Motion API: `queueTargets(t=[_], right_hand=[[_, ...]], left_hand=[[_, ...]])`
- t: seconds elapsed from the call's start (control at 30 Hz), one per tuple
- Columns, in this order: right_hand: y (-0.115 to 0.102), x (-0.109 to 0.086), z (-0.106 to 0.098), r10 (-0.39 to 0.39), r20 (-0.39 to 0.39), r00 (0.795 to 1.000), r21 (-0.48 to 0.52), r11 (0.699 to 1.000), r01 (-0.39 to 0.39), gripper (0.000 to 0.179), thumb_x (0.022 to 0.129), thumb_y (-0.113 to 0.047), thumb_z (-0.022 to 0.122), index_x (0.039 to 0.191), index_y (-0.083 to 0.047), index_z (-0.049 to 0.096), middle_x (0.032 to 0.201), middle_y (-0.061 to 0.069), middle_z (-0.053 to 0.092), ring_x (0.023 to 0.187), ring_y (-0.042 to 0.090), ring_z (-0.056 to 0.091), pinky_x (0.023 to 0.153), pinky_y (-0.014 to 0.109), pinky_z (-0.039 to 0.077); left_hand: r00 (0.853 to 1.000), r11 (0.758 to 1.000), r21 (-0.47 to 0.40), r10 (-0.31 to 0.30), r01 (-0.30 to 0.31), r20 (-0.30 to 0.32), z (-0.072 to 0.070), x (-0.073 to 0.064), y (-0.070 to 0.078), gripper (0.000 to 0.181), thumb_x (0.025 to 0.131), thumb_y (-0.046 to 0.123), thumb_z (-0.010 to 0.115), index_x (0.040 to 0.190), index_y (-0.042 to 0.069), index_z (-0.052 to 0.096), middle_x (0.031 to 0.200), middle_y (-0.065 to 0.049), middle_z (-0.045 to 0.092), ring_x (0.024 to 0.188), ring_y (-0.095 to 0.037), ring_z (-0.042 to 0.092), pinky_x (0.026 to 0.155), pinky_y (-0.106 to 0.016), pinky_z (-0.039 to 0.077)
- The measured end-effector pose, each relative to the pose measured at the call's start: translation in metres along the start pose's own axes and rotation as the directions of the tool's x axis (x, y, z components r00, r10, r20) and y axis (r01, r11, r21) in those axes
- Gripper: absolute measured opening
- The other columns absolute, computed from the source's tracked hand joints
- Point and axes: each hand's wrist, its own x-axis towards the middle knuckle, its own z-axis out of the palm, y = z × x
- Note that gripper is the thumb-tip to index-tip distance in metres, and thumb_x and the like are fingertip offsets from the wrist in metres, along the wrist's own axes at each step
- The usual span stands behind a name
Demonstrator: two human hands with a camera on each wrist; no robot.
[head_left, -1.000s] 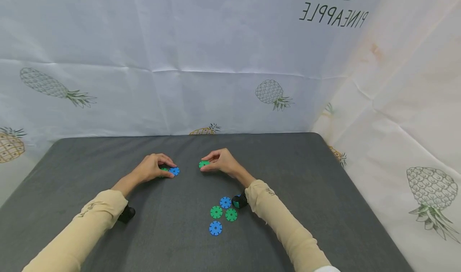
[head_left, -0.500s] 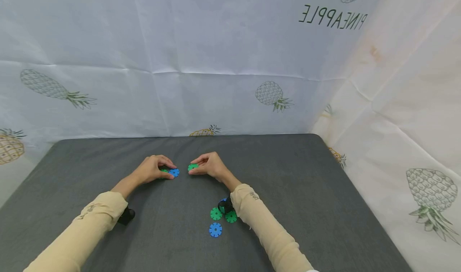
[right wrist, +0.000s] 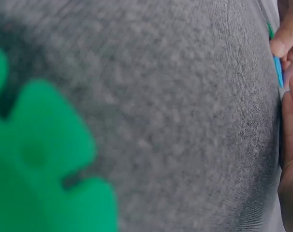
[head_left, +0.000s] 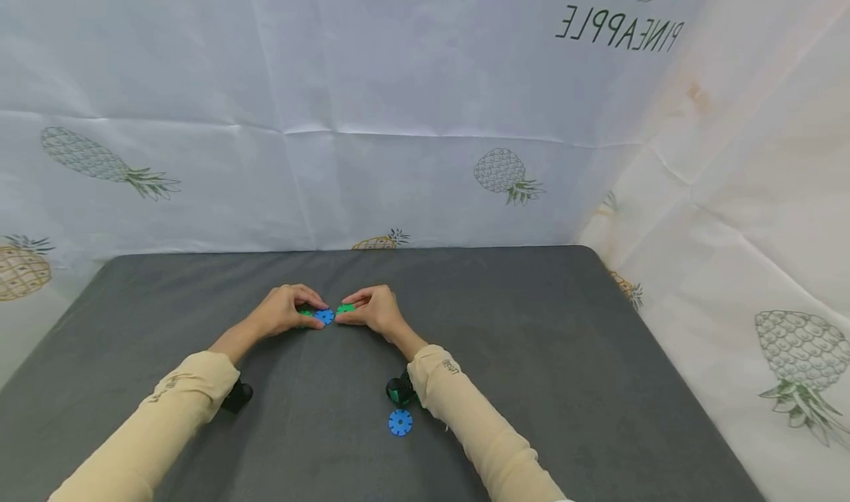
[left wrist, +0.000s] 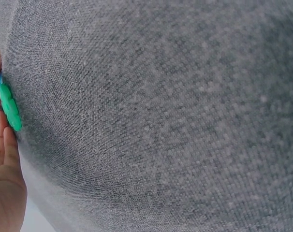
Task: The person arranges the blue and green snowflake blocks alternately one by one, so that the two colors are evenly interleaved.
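My left hand pinches a blue notched disc between thumb and fingers at the far middle of the table. A green notched disc joins the blue one on its left, partly covered by the hand; its green edge shows in the left wrist view. Close on the right, my right hand pinches another green notched disc by its edges. That disc stands right beside the blue disc's edge, slightly tilted. In the right wrist view, the blue disc appears edge-on beyond the right fingers.
A loose blue notched disc lies on the grey table nearer the body. Behind it, the black wrist camera and right sleeve hide other discs. A blurred green disc fills the right wrist view's lower left. A pineapple-print cloth hangs behind.
My right hand has moved left with its green disc, up to the blue disc. The left hand has stayed in place. The right forearm now covers more of the loose discs.
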Motion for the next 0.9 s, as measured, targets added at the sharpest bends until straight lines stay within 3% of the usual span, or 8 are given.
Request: queueTargets(t=[0.23, 0.4, 0.57, 0.9], right_hand=[[-0.005, -0.003, 0.003, -0.079, -0.042, 0.996, -0.231, 0.971, 0.068, 0.024, 0.069, -0.019, 0.088, 0.089, -0.008, 0.078, 0.073, -0.001, 0.069, 0.059, 0.004, 0.056, 0.054, 0.018, 0.046], [-0.012, -0.006, 0.009, -0.142, -0.062, 0.988, -0.331, 0.937, 0.114, 0.025, 0.070, -0.019, 0.087, 0.090, -0.007, 0.078, 0.076, 0.003, 0.072, 0.057, 0.005, 0.057, 0.052, 0.016, 0.046], [-0.016, -0.008, 0.012, -0.158, -0.083, 0.984, -0.384, 0.916, 0.114, 0.025, 0.070, -0.020, 0.087, 0.091, -0.007, 0.079, 0.082, 0.003, 0.073, 0.060, 0.006, 0.059, 0.056, 0.015, 0.046], [-0.014, -0.007, 0.007, -0.097, -0.063, 0.993, -0.315, 0.946, 0.072, 0.034, 0.068, -0.017, 0.088, 0.098, -0.006, 0.077, 0.092, 0.003, 0.074, 0.068, 0.005, 0.059, 0.060, 0.014, 0.048]], left_hand=[[1.000, 1.000, 0.006, -0.014, 0.014, 0.004, 0.001, 0.001, 0.001, 0.027, 0.078, 0.016, 0.081, 0.101, 0.004, 0.076, 0.109, -0.015, 0.064, 0.102, -0.035, 0.060, 0.087, -0.048, 0.050], [1.000, 1.000, 0.015, -0.017, 0.017, 0.005, -0.001, 0.000, 0.002, 0.027, 0.078, 0.016, 0.081, 0.100, 0.003, 0.076, 0.108, -0.016, 0.064, 0.102, -0.035, 0.060, 0.088, -0.049, 0.050], [1.000, 1.000, 0.014, -0.020, 0.020, 0.006, -0.002, 0.000, 0.005, 0.027, 0.078, 0.016, 0.081, 0.100, 0.002, 0.076, 0.108, -0.016, 0.065, 0.102, -0.035, 0.060, 0.088, -0.049, 0.050], [0.999, 0.999, 0.017, -0.033, 0.033, 0.015, -0.001, -0.001, 0.006, 0.028, 0.078, 0.019, 0.080, 0.100, 0.003, 0.076, 0.108, -0.015, 0.065, 0.103, -0.035, 0.060, 0.089, -0.049, 0.049]])
